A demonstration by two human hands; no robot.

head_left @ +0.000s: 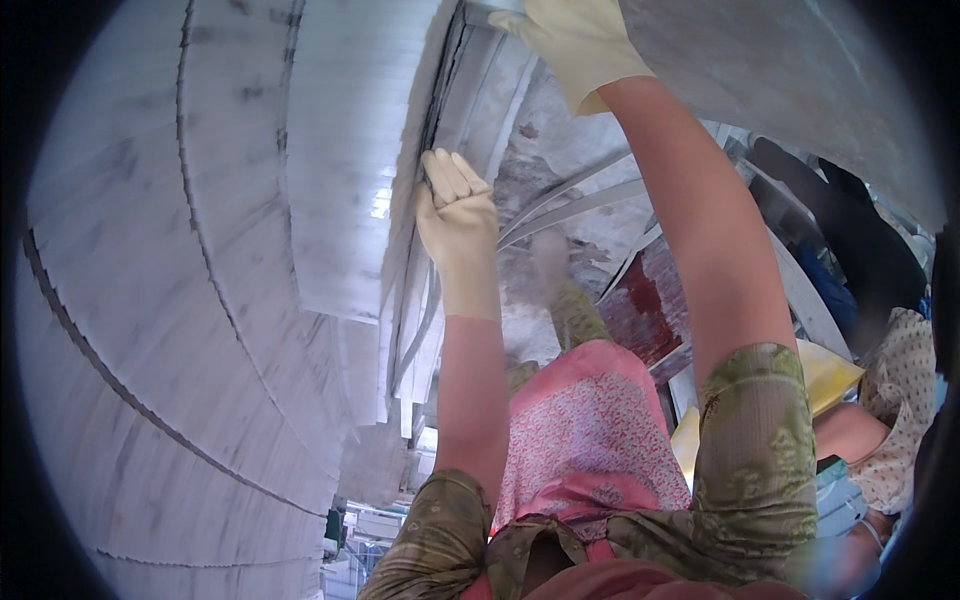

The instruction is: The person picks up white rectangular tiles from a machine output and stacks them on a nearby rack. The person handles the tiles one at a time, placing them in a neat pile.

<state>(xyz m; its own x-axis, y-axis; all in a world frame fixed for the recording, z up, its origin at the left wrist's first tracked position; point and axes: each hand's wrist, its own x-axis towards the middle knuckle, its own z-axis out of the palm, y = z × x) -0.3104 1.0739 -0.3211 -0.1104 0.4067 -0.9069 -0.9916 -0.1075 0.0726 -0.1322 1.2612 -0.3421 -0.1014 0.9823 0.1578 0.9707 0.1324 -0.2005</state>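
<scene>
Both my hands wear cream gloves. My left hand (460, 225) is closed, its fingers curled in beside the edge of a tall pale stack (350, 150); whatever it holds is hidden in the fingers. Thin pale strips (415, 340) hang down just below that hand. Higher up and to the right, my right hand (585, 45) reaches to the top of the view. One of its digits stretches out to the left, next to a narrow grey ledge (480, 15), while the upper frame edge cuts off the other fingers.
Streaked pale layers (150, 300) with dark seams fill the left side. A large grey sheet (770, 80) covers the upper right. Curved pale strips (580, 205) and a worn red panel (645, 305) lie between my arms. At the right a person in a dotted garment (900, 410) is close by.
</scene>
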